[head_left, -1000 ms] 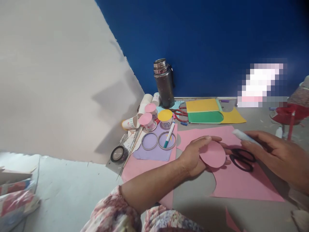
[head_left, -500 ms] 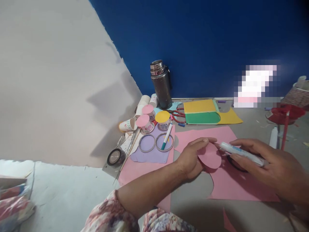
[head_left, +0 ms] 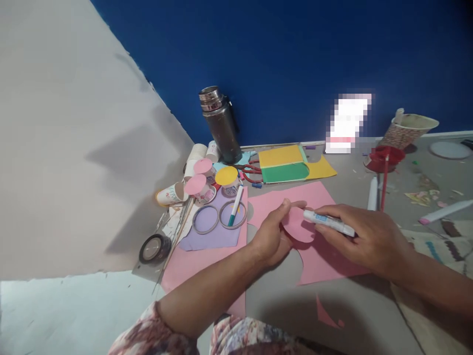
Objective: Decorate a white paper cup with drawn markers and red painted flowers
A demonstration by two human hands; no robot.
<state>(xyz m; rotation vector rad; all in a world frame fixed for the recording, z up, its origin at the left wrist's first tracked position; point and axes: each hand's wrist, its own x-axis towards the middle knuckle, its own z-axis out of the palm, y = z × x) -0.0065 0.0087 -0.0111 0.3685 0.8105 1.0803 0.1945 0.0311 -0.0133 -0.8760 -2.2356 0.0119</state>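
Grey table [head_left: 268, 288] below; pink disc [head_left: 298, 228] in left hand [head_left: 274, 237], tube [head_left: 330, 224] in right [head_left: 371, 238].

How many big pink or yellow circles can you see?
4: a pink circle in the left hand, a back pink circle and front pink circle on cups, and a yellow circle on another. More may be hidden.

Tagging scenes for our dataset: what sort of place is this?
Probably an indoor craft table, set against a blue wall. Signs: a pink sheet with a curved cut edge, a yellow disc topping a printed cup, and a pink disc in the left hand.
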